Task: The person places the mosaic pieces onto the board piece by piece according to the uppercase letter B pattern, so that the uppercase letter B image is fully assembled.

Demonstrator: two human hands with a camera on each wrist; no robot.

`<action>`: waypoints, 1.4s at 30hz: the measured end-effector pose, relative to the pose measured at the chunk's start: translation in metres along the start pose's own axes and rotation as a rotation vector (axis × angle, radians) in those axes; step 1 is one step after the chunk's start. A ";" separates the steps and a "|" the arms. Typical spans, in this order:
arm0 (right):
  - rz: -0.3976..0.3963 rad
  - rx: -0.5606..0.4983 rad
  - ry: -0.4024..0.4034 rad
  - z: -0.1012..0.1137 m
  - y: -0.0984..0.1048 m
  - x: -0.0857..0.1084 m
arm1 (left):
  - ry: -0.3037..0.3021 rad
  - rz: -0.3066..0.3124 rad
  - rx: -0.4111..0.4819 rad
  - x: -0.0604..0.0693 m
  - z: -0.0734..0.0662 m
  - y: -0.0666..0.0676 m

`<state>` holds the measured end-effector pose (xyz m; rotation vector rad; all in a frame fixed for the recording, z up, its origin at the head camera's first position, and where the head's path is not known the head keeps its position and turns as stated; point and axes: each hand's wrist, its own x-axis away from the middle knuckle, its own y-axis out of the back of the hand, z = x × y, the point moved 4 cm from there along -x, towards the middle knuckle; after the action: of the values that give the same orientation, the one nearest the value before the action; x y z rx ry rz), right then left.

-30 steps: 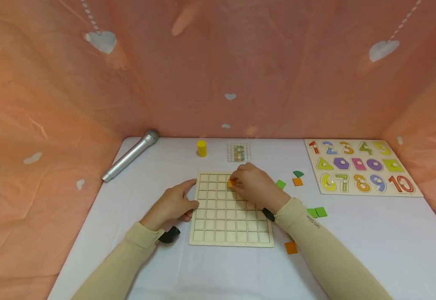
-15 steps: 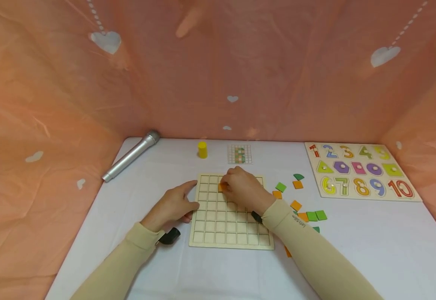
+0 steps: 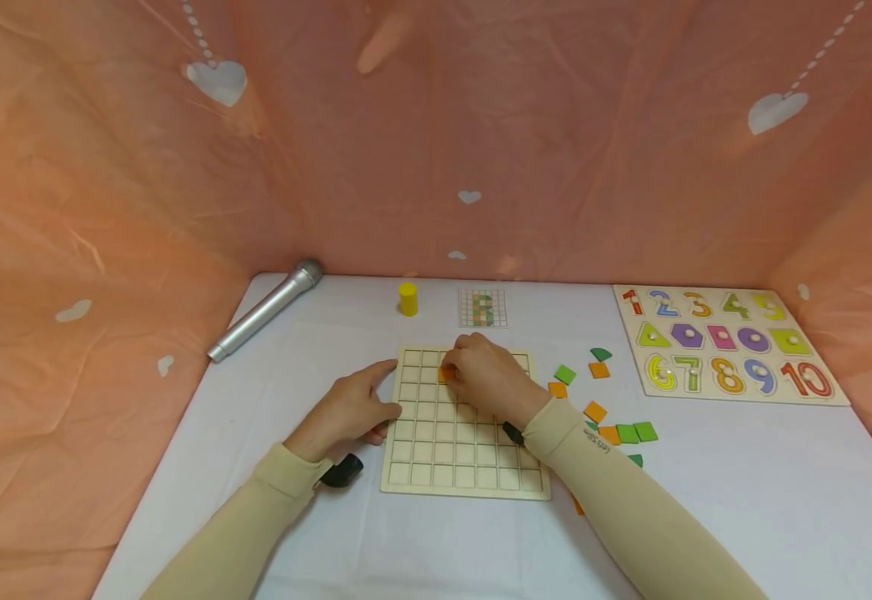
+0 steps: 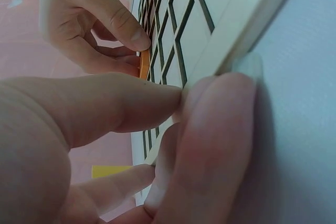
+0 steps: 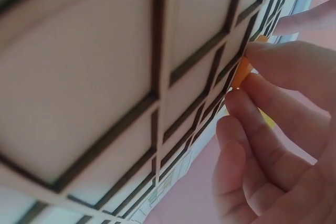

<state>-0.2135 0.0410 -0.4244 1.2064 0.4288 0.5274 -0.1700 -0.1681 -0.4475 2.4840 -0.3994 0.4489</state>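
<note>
A pale wooden grid board [image 3: 443, 454] lies in front of me on the table. Its left rim is held by my left hand [image 3: 346, 408], the thumb at the rim and other fingers bent beside it; the index finger reaches along the edge. My right hand [image 3: 488, 379] pinches an orange square tile [image 3: 446, 374] over the upper middle cells. In the right wrist view the tile [image 5: 242, 72] stands tilted between thumb and fingertips, near the board's surface. The right hand hides part of the board's upper right.
Green tiles [image 3: 565, 374] and orange tiles [image 3: 595, 411] lie scattered right of the board. A pattern card [image 3: 483, 308] and yellow cylinder [image 3: 408, 299] stand behind it. A silver microphone [image 3: 267, 310] lies back left; a number puzzle [image 3: 732, 342] lies back right.
My right hand has moved left across the board with the orange tile, then stayed nearly still. My left hand keeps its place at the rim.
</note>
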 end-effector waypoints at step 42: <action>-0.094 0.026 -0.286 -0.111 0.066 0.194 | 0.005 -0.015 0.010 0.001 0.001 0.001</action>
<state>-0.1313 0.2583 -0.4019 1.2583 0.2466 0.2638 -0.1695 -0.1694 -0.4477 2.4937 -0.3770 0.4514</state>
